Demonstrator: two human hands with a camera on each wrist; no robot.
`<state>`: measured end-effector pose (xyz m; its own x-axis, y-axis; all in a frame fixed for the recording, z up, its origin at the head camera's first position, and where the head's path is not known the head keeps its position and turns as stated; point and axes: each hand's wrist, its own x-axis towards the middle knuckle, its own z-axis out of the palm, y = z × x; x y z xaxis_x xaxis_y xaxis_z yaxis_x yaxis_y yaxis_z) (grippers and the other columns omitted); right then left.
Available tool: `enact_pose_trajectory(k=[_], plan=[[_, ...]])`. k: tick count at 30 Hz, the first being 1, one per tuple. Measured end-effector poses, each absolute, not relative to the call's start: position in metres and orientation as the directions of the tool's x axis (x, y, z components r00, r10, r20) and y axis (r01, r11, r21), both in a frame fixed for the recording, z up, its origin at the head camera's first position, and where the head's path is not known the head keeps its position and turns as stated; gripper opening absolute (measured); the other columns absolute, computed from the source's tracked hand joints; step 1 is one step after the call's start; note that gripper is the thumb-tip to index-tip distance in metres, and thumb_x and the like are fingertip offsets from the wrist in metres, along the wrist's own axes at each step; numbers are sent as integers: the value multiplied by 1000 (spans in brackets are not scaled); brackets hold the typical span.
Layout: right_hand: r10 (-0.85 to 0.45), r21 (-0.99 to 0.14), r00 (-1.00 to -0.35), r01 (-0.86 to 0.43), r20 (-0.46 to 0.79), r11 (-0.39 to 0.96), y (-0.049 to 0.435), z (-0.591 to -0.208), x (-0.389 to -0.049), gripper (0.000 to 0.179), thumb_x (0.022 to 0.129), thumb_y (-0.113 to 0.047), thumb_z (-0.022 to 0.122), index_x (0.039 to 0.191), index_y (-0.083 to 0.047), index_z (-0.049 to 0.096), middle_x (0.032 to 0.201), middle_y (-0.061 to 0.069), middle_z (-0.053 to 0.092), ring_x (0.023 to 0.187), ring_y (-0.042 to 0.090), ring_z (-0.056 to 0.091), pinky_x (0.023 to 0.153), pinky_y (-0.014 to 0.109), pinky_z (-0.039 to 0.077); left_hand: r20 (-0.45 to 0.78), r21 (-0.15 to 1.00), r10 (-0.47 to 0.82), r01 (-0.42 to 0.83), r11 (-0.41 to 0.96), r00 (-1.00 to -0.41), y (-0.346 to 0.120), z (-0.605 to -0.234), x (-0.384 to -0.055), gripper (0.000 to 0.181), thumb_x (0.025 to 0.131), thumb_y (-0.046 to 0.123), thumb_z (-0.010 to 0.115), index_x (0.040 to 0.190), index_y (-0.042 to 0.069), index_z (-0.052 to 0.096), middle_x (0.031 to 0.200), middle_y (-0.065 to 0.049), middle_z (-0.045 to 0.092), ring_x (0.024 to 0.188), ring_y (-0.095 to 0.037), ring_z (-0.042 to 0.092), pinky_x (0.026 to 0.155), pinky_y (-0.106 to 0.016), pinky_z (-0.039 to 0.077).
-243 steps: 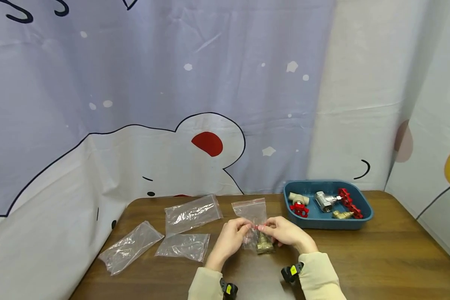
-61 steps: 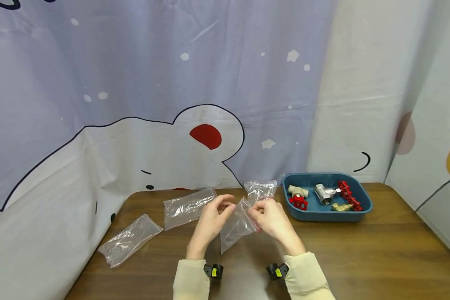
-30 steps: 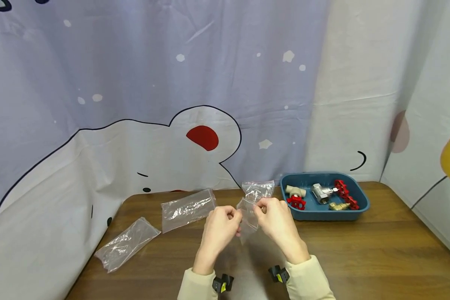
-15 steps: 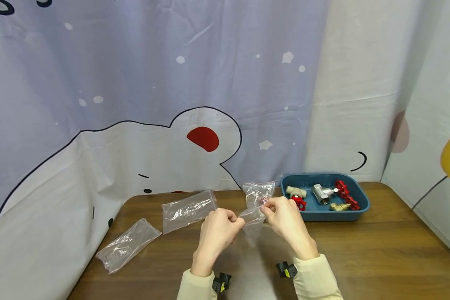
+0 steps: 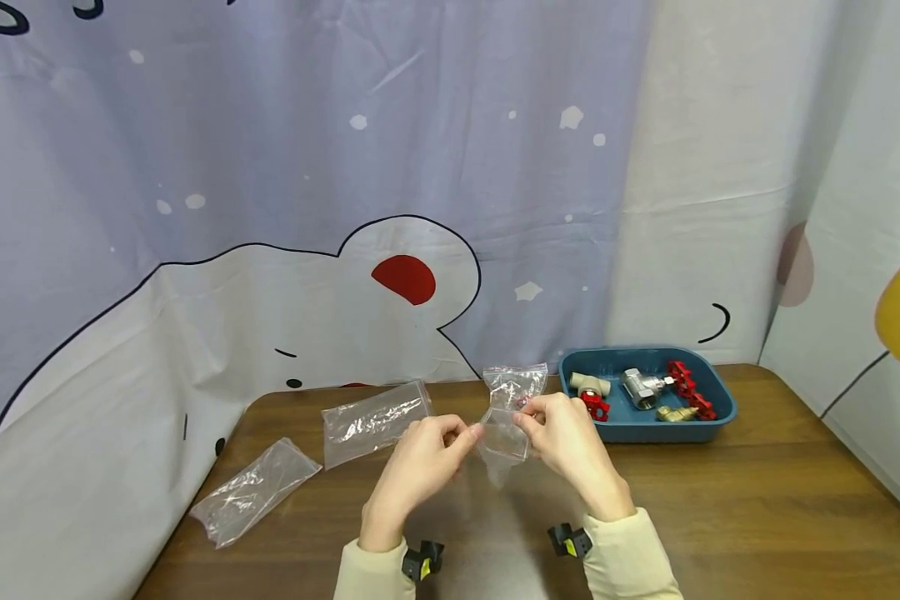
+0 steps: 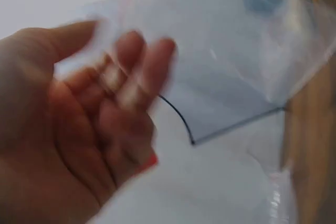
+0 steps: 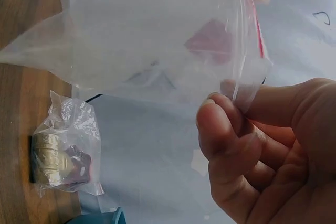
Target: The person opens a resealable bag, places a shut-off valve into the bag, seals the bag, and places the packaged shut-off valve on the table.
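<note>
Pinches the clear bag (image 7: 131, 40) by its zip (image 7: 242, 40) with the right hand (image 5: 566, 437), apparently to steady that edge beside the left hand (image 5: 420, 462), parted and seemingly gripping nothing.

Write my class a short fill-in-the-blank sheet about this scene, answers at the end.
1. The right hand pinches a clear plastic ____.
2. The round handles in the blue tray are coloured ____.
3. On the person's left, ____ flat bags lie on the table.

Answers: bag; red; two.
</note>
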<state>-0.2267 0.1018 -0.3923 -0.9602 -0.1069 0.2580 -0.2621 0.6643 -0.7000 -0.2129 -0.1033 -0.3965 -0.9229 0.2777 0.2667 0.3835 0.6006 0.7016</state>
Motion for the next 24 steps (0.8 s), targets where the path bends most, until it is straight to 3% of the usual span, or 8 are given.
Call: enact_pose_trajectory(k=[5,9,12,18,24], plan=[[-136,-693,-952,-294,274,658,103,-386,-224,5,88,-11,74,84,-7,74,52,-4,52,45,10,53,46,28,44,329,762,287,433,483,-900,-121,-414,-231,19,98,30,62,100,14,70,84,2,69,73,-12,65,66,-28,51],[-179,-680,-942,-330,285,654,105,-383,-223,6,88,-11,74,82,-9,74,53,-4,54,44,10,51,45,28,40,314,750,333,447,488,-889,-133,-430,-241,32,94,31,66,121,13,68,113,3,69,103,-13,63,87,-35,50],[-204,-679,-938,-344,280,649,105,-383,-224,6,88,-12,74,82,-11,74,55,-4,55,45,10,51,45,28,40,267,767,394,442,465,-879,-136,-439,-247,40,92,33,69,127,14,66,124,4,66,117,-14,57,96,-40,46],[-271,-641,-908,-418,320,644,104,-385,-225,5,86,-12,76,81,-11,75,63,-5,60,49,8,49,46,27,41,207,799,463,422,429,-862,-134,-446,-249,42,87,30,75,124,12,68,124,0,66,118,-17,56,97,-44,46],[-310,-599,-887,-460,342,656,105,-389,-225,6,84,-12,78,79,-13,75,66,-6,63,51,7,49,48,26,42,190,801,475,416,431,-859,-129,-452,-249,28,87,27,75,111,12,75,109,1,72,103,-12,64,88,-33,50]])
